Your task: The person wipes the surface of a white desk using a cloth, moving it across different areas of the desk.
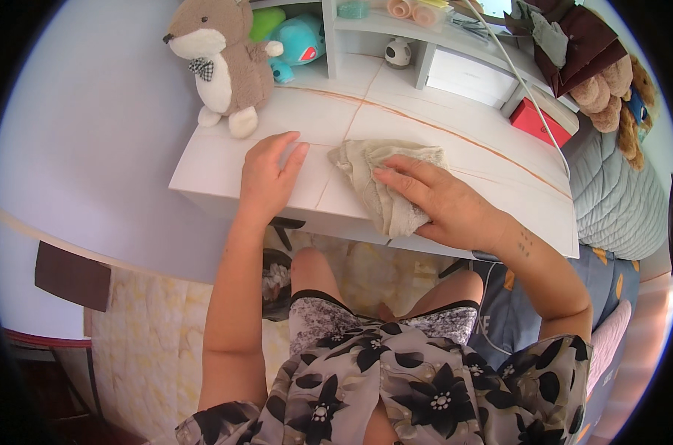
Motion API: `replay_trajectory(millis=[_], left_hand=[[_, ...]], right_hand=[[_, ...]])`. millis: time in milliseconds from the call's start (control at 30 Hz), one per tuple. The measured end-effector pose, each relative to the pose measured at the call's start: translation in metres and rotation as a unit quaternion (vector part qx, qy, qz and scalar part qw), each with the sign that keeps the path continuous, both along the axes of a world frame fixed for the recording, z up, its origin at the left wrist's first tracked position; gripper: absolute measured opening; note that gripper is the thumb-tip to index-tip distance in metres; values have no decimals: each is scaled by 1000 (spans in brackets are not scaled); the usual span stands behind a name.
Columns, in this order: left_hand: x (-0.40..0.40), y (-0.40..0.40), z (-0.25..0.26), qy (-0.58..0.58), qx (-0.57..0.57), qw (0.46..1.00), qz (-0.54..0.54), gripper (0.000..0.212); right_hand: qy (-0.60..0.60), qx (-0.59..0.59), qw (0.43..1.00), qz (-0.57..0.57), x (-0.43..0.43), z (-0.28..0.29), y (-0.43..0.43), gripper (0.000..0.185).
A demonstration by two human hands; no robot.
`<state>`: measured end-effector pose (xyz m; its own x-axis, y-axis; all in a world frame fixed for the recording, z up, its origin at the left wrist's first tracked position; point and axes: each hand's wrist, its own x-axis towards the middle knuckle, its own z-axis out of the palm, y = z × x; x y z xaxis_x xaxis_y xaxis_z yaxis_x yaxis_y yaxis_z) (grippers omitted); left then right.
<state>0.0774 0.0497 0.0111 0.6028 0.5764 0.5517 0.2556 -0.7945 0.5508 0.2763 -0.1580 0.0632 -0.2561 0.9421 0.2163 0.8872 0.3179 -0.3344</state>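
A folded beige cloth [370,172] lies on the white, brown-veined desktop [514,206], its lower corner at the front edge. My right hand [442,200] grips it from above, fingers spread across its right half and thumb at its lower side. To the left of the cloth and apart from it, my left hand [270,172] is over the desktop near the front edge. Nothing is in that hand; thumb and fingers are apart. Just beyond it a brown and white plush animal [231,72] with a checked bow tie sits on the desk's left end.
Along the back, a grey shelf unit [332,39] holds a turquoise plush toy [300,41] and a small white figure [397,53]. A red box [542,122] and a white cable [514,67] are at the right. Beneath the desk stands a dark waste bin [275,306]. A bed [564,300] adjoins on the right.
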Motion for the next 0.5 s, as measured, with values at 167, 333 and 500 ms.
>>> replay_trajectory(millis=[167, 333, 500], left_hand=[[0, -2, 1, 1, -15, 1000, 16, 32], [2, -1, -2, 3, 2, 1000, 18, 31], [3, -2, -3, -37, -4, 999, 13, 29]], right_hand=[[-75, 74, 992, -72, -1, 11, 2, 65], [-8, 77, 991, -108, -4, 10, 20, 52], [204, -85, 958, -183, 18, 26, 37, 35]])
